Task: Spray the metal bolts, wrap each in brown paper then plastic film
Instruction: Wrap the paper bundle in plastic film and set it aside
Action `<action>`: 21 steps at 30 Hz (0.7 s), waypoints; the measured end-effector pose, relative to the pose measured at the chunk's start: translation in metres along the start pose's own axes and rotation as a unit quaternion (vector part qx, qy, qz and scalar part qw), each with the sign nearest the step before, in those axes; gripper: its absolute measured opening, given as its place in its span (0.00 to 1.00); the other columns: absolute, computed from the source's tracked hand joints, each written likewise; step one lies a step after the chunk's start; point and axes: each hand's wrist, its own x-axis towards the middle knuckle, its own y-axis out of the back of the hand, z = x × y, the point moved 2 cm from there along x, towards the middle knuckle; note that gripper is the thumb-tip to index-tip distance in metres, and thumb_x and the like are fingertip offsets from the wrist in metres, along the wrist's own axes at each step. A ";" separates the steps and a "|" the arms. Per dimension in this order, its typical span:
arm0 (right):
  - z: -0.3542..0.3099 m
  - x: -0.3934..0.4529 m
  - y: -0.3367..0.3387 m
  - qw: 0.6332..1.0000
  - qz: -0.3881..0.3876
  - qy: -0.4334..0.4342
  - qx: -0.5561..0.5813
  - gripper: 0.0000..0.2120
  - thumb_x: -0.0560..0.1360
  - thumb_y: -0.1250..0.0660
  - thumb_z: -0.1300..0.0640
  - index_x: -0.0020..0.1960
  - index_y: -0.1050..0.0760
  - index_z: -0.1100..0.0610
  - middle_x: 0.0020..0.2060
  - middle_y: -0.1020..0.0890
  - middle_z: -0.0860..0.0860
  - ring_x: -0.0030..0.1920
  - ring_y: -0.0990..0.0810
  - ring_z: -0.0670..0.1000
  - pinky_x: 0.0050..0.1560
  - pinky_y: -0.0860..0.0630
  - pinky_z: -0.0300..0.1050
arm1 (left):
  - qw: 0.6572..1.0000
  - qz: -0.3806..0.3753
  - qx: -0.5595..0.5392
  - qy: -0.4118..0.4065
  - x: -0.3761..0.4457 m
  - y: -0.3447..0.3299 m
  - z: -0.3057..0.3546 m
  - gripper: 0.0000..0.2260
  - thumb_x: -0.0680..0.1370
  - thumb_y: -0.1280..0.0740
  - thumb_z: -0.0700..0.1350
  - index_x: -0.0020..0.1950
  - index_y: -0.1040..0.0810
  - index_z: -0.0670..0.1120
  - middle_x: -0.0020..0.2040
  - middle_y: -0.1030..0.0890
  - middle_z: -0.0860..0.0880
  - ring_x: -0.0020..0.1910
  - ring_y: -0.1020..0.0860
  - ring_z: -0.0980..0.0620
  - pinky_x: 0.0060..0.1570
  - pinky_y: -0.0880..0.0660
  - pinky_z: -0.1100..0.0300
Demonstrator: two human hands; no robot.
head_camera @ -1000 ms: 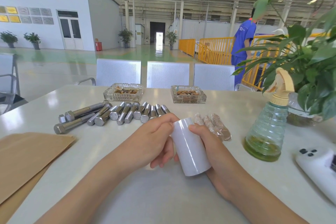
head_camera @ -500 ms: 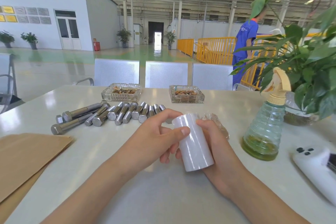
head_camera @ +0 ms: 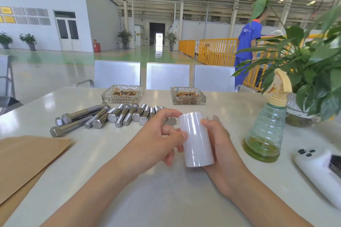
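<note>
While the glossy pale table (head_camera: 230, 114) carries everything, the step in hand looks like finding the loose edge of the film, and that is best done by holding the roll steady and drawing a fingertip slowly across its surface until the end catches. Next in size, the stack of brown paper (head_camera: 27, 155) lies flat and matte at the near left edge, well apart from the hands. Beside the plant, the ribbed clear spray bottle (head_camera: 265, 131) stands upright with yellow-green liquid low in it. At centre the right hand (head_camera: 219, 145) curls round the roll of plastic film (head_camera: 196, 139), a smooth white shiny cylinder tilted slightly, held just above the tabletop. Against its left face, the left hand (head_camera: 158, 142) sets thumb and forefinger, the other fingers loosely bent and holding nothing. Behind the hands, the metal bolts (head_camera: 118, 116) lie bare in a loose row, hex-headed and threaded. Crinkled wrapped bolts (head_camera: 214, 117) peek out just behind the roll.
</note>
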 end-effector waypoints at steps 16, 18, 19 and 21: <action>0.000 0.001 0.001 1.000 -0.005 -0.002 0.001 0.17 0.80 0.40 0.44 0.47 0.14 0.50 0.45 0.15 0.59 0.41 0.17 0.55 0.45 0.22 0.49 | 0.999 -0.035 -0.011 0.000 -0.002 0.002 0.002 0.23 0.78 0.28 0.39 0.60 0.24 0.68 0.36 0.21 0.43 0.25 0.27 0.49 0.29 0.26 0.57; 0.001 0.001 0.000 1.000 -0.010 -0.003 0.001 0.19 0.80 0.41 0.44 0.48 0.14 0.52 0.48 0.14 0.61 0.43 0.17 0.56 0.50 0.23 0.53 | 0.999 -0.040 -0.017 0.008 -0.003 0.001 0.003 0.23 0.78 0.28 0.40 0.61 0.25 0.67 0.33 0.22 0.45 0.23 0.31 0.49 0.29 0.26 0.56; 0.002 0.001 0.000 1.000 -0.008 -0.003 0.004 0.20 0.80 0.40 0.43 0.50 0.14 0.54 0.50 0.15 0.64 0.44 0.17 0.58 0.54 0.23 0.55 | 0.999 -0.047 -0.025 0.012 -0.003 0.000 0.004 0.22 0.77 0.29 0.40 0.61 0.25 0.67 0.32 0.23 0.44 0.22 0.33 0.49 0.29 0.26 0.56; 0.003 0.002 0.002 1.000 -0.008 -0.004 0.007 0.22 0.79 0.40 0.42 0.55 0.16 0.58 0.47 0.16 0.67 0.49 0.16 0.62 0.58 0.25 0.58 | 0.997 -0.064 -0.040 0.018 -0.004 -0.003 0.006 0.22 0.75 0.32 0.41 0.62 0.26 0.65 0.32 0.23 0.44 0.20 0.36 0.49 0.28 0.26 0.57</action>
